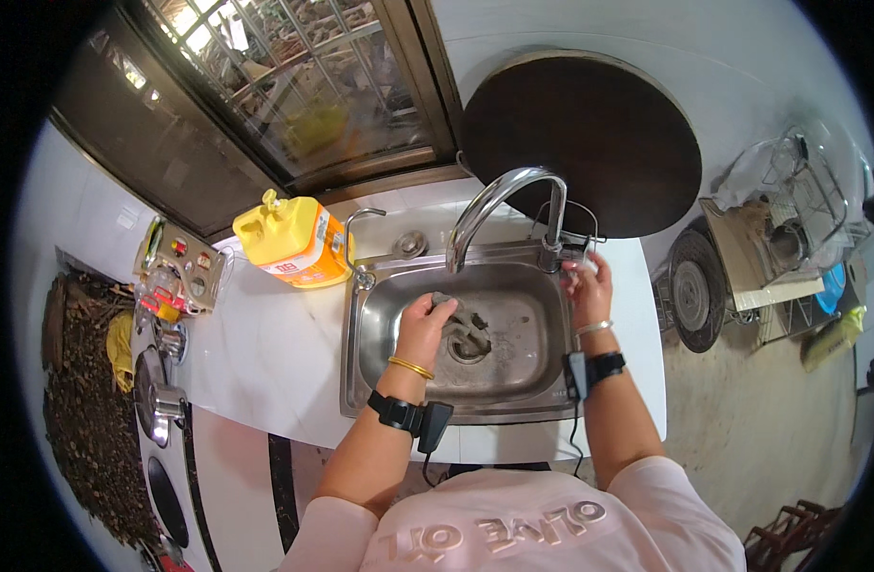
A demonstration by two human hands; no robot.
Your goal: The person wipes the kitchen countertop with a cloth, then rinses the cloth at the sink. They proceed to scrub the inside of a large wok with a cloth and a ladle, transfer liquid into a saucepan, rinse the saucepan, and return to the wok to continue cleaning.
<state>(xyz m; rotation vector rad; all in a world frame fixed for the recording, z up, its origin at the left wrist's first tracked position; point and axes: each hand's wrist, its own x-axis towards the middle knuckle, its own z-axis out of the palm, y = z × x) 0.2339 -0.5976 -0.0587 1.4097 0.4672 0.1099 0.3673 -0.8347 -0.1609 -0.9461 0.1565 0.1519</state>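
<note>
My left hand (424, 319) is closed on a wet grey-brown cloth (465, 332), whose lower end hangs down over the drain of the stainless steel sink (544, 392). My right hand (588, 282) is raised at the sink's back right corner, at the base of the chrome gooseneck faucet (508, 184); its fingers are near the faucet's handle, and whether they grip it is hard to tell. The faucet's spout curves over the basin, its tip above and to the right of my left hand.
A yellow detergent jug (294, 239) stands left of the sink, beside a thin metal spout (350, 243). A sink strainer (410, 244) lies behind the basin. A round dark board (583, 143) leans on the wall. Pots (169, 402) are at far left, a dish rack (809, 207) at right.
</note>
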